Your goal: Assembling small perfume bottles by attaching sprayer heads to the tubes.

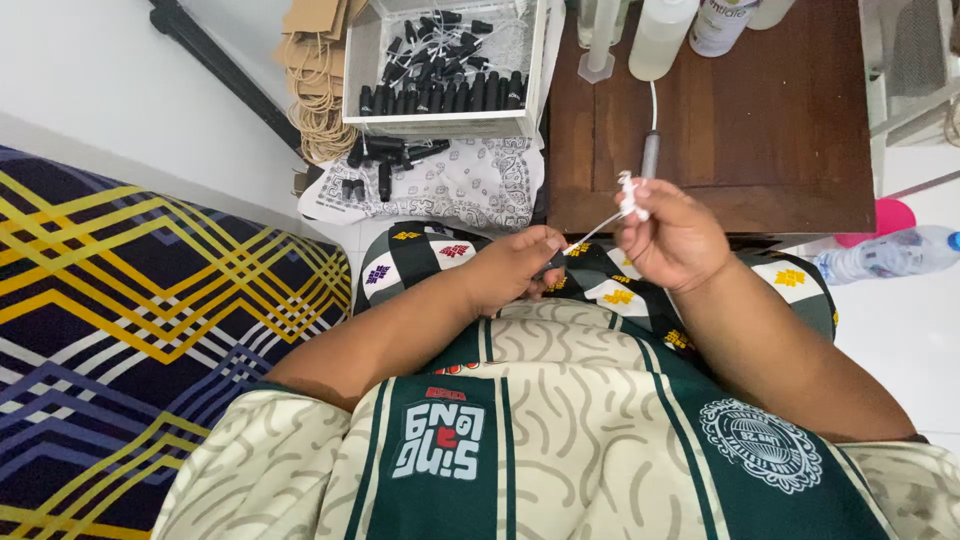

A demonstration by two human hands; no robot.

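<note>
At far left, a patterned mattress (130, 320) in navy, yellow and white fills the frame edge; its full extent is cut off. Above it, coils of tan cord (318, 110) and brown card tags (315, 15) lie by the wall, partly cropped by the top edge. Next, a white tray (440, 122) holds many small black caps (440, 95); more black caps (385, 160) lie loose on a paisley cloth (470, 185) just below the tray.

Centre: left hand (515, 268) rests over the lap, fingers curled together around something small and dark; what it is cannot be made out, as the hand hides most of it. A thin white tube (598, 230) runs from this hand up to the right hand (672, 240). Right-hand fingers are pinched shut on the tube's upper end, where a small white fitting shows; its detail is too small to read. The tube is held in the air above the lap, in front of the bench edge.

Behind the hands: dark wooden bench (760, 130). On it, a grey pen-like tool with a white cord (650, 150), a clear measuring cylinder (600, 45) and white plastic bottles (662, 35), tops cut off. At far right, a clear water bottle (885, 253) lies on the white floor beside a pink object (895, 215), mostly hidden by the bench.
</note>
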